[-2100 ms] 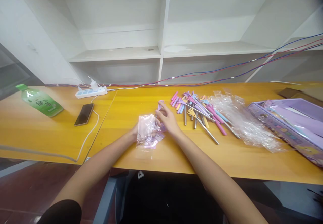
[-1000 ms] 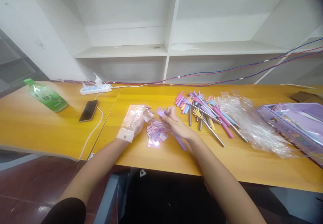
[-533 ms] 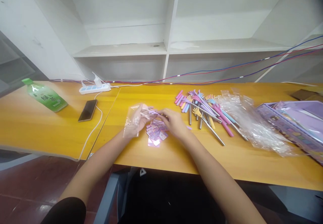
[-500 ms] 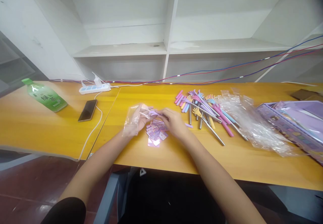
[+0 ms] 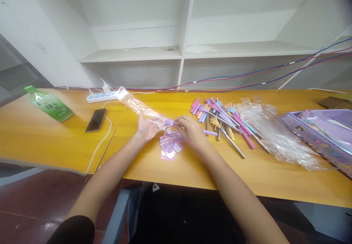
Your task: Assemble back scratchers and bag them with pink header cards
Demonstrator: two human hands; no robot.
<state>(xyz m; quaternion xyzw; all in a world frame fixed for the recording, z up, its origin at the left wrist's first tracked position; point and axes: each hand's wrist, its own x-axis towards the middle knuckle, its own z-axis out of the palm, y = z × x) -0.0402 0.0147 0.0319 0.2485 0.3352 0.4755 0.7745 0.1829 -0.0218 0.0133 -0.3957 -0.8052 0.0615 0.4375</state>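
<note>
Scratcher (image 5: 169, 122) pinched by right hand (image 5: 191, 129), head at clear bag (image 5: 137, 107); left hand (image 5: 148, 128) spread against it. Insertion seemingly underway; next move calls for straight feeding.

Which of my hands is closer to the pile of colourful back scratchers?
Your right hand. It is just left of the pile of back scratchers, pinching a purple scratcher; your left hand is farther left, at the clear sleeve.

I could pass behind the cards (image 5: 169, 145), between the bag (image 5: 139, 106) blocking their back left and the scratchers (image 5: 220, 116) on their right.
</note>
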